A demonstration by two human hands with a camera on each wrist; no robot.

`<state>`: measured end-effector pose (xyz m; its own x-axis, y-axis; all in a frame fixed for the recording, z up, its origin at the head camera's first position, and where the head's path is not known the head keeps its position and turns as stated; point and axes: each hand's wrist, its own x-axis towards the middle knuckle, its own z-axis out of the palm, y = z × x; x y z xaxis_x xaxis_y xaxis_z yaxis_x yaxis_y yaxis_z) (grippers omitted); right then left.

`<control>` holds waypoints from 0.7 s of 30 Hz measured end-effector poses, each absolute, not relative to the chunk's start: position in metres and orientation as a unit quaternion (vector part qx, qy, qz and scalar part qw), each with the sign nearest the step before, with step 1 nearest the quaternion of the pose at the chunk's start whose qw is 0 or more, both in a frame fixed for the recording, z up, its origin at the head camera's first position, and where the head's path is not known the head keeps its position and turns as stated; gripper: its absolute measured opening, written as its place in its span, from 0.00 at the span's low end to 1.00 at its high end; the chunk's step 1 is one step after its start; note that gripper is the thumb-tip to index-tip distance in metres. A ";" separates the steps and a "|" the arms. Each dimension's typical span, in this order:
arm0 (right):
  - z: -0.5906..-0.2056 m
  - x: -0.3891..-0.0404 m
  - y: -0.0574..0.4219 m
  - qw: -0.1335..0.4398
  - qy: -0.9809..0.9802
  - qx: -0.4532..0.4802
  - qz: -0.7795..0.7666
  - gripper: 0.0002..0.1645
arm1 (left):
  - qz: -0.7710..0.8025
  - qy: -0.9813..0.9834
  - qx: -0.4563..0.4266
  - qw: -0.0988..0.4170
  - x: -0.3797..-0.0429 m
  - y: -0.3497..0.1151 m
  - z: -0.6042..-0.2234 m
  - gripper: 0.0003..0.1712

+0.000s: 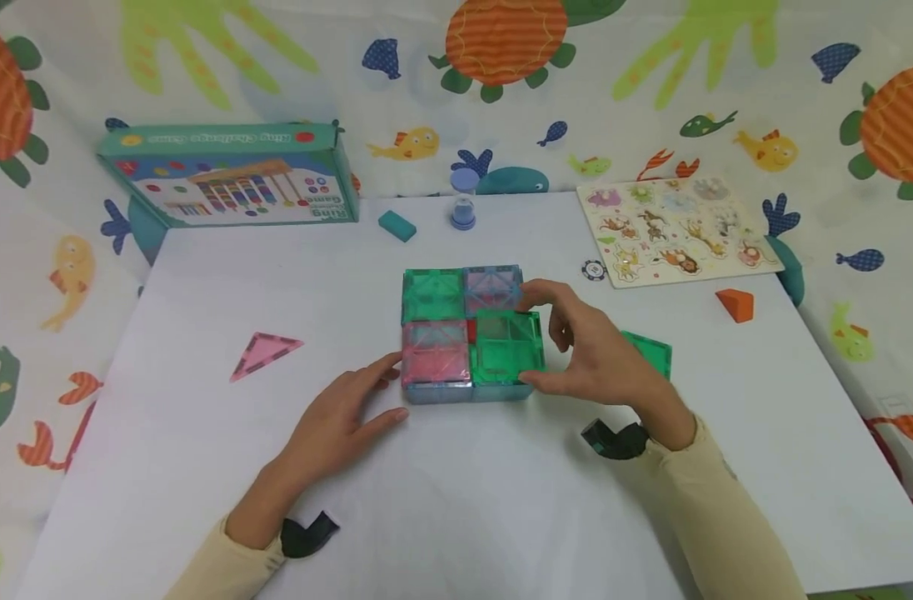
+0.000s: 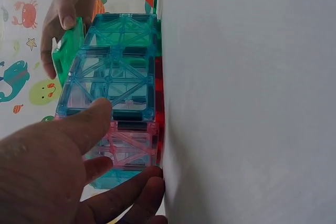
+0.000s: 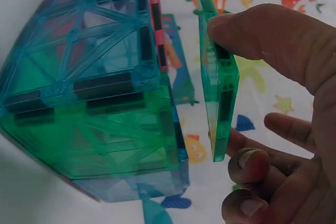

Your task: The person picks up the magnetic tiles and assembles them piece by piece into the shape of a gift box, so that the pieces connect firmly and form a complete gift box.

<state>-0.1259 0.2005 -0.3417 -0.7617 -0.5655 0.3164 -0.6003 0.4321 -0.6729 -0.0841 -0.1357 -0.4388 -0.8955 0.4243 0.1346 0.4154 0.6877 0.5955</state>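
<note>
A box-shaped block of translucent magnetic tiles (image 1: 437,393) stands mid-table, with green, purple-blue and pink squares on top and blue and pink sides. My right hand (image 1: 602,354) pinches a green square tile (image 3: 224,98) by its edges, thumb on one side and fingers on the other. In the right wrist view a gap shows between that tile and the block's top, over the near right quarter. My left hand (image 1: 332,425) is at the block's left side, fingertips touching it and thumb by the front corner. Something red shows inside the block.
A pink triangle tile (image 1: 265,353) lies left; another green tile (image 1: 655,354) is partly behind my right wrist. At the back are a game box (image 1: 231,179), a teal block (image 1: 397,226), a small sand timer (image 1: 463,200) and an animal puzzle board (image 1: 674,229). An orange wedge (image 1: 737,305) sits right.
</note>
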 end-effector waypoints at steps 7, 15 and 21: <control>-0.349 -0.131 0.195 -0.005 -0.846 0.351 0.401 0.53 | 0.314 0.921 0.229 0.012 -0.083 -0.134 -0.439 0.42; -0.377 -0.144 0.203 -0.019 -0.854 0.350 0.385 0.52 | 0.316 0.921 0.227 0.011 -0.083 -0.135 -0.437 0.41; -0.357 -0.134 0.194 -0.022 -0.842 0.348 0.412 0.41 | 0.312 0.922 0.227 0.011 -0.085 -0.135 -0.438 0.41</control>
